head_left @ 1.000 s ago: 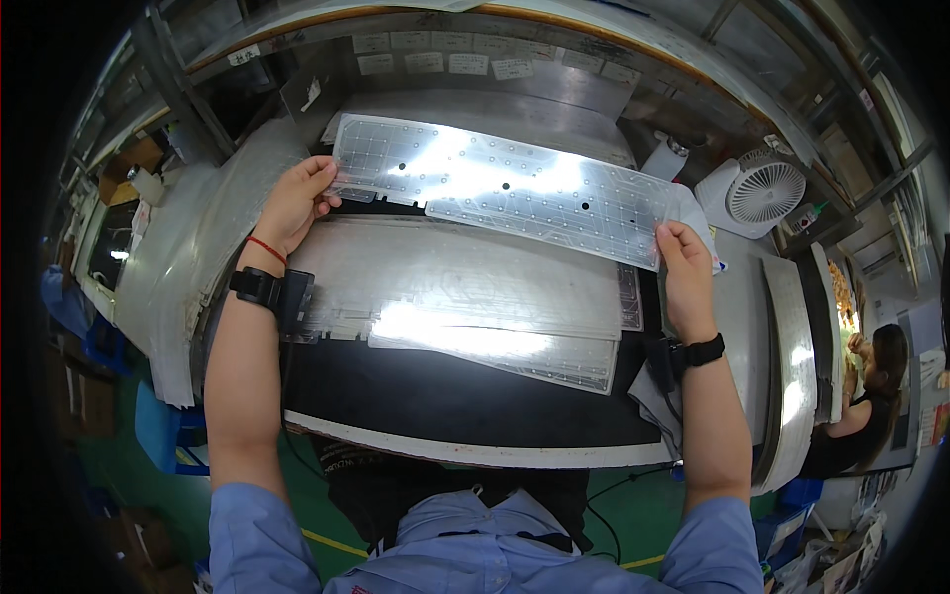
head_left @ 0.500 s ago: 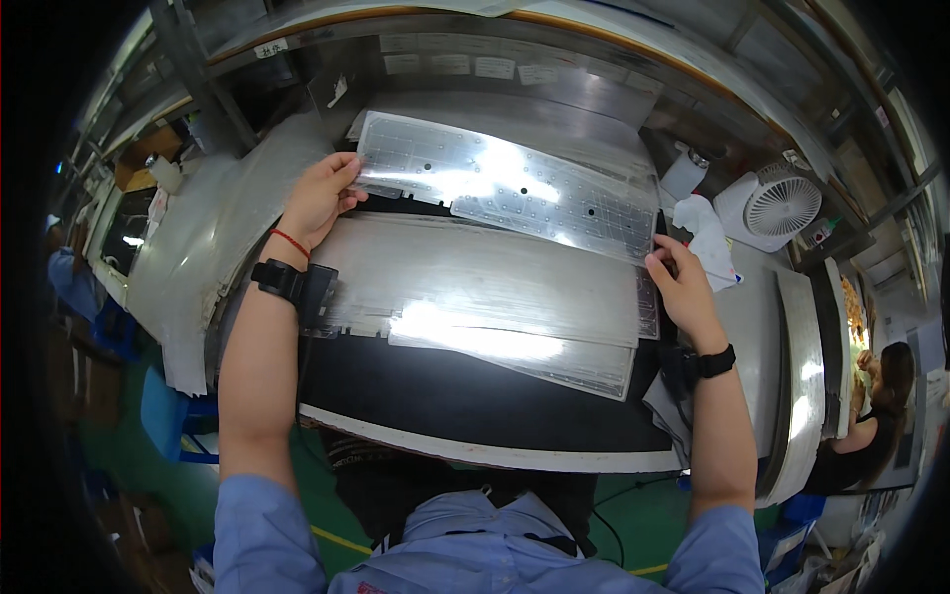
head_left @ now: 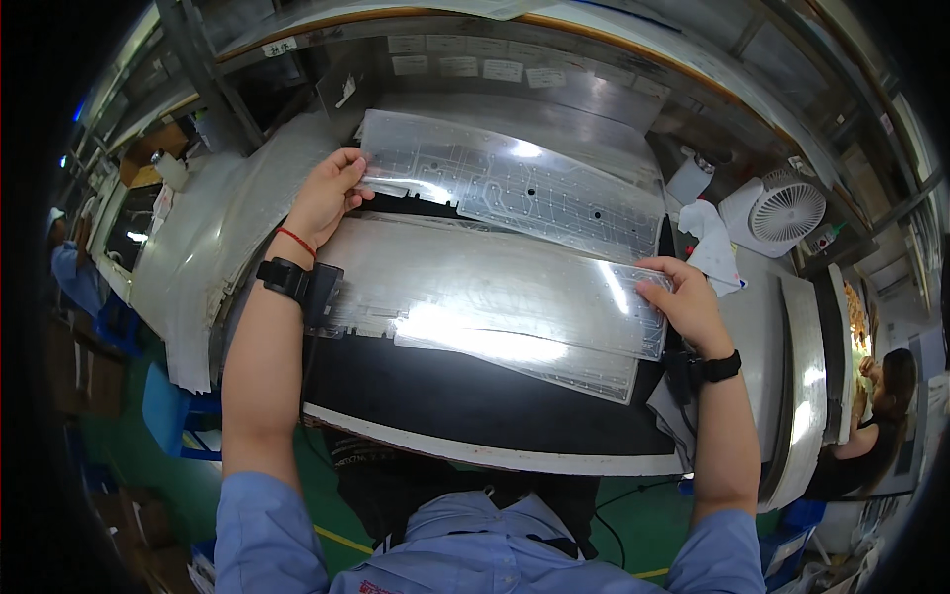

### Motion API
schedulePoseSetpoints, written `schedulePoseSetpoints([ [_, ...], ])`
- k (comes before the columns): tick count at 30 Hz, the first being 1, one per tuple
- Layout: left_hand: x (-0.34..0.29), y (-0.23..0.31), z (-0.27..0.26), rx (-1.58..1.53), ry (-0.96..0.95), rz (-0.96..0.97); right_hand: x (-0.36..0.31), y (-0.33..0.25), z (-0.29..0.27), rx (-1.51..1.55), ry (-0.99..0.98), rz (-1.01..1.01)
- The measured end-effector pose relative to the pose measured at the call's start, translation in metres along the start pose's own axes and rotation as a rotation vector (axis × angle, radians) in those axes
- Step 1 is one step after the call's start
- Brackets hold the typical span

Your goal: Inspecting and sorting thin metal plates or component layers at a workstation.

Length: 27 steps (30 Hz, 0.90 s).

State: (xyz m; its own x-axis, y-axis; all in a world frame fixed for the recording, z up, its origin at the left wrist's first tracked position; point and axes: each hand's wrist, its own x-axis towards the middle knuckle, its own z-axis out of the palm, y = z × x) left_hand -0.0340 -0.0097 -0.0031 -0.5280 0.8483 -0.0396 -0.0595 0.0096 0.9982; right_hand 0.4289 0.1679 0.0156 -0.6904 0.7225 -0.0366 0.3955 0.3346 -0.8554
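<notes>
My left hand (head_left: 332,193) pinches the left end of a clear plastic sheet (head_left: 515,178) with printed circuit-like lines and small dark holes. That sheet slants across the far side of the black work mat (head_left: 465,401), its right end lower than its left. In front of it lies a stack of similar thin translucent sheets (head_left: 475,287) with notched edges. At the stack's upper right corner, my right hand (head_left: 688,307) has thumb and fingers closed on the top sheet, whose right end is raised a little. Strong glare hides some detail on the sheets.
A white fan (head_left: 787,206), a crumpled white cloth (head_left: 708,238) and a bottle (head_left: 693,176) stand at the right. More large sheets (head_left: 218,228) are piled at the left. A shelf edge (head_left: 534,20) runs across the back. Another person (head_left: 881,426) sits far right.
My right hand has let go of the far sheet's right end and moved nearer, onto the right corner of the near stack. That corner has lifted. The left hand keeps its hold.
</notes>
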Motion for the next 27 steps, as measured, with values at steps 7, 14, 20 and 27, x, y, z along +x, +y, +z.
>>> schedulePoseSetpoints([
  [7, 0.004, 0.000, -0.003, -0.204, 0.034, 0.053, 0.002, 0.007, 0.001, 0.260, 0.116, -0.013],
  [14, -0.010, 0.015, 0.011, -0.161, -0.057, 0.004, 0.006, 0.010, 0.002, 0.351, 0.271, -0.045],
  [20, -0.010, 0.006, 0.010, -0.003, -0.242, -0.125, 0.009, 0.014, -0.001, 0.431, 0.307, -0.025],
  [27, -0.004, 0.001, 0.004, 0.160, -0.226, -0.066, 0.008, 0.009, 0.001, 0.417, 0.330, 0.015],
])
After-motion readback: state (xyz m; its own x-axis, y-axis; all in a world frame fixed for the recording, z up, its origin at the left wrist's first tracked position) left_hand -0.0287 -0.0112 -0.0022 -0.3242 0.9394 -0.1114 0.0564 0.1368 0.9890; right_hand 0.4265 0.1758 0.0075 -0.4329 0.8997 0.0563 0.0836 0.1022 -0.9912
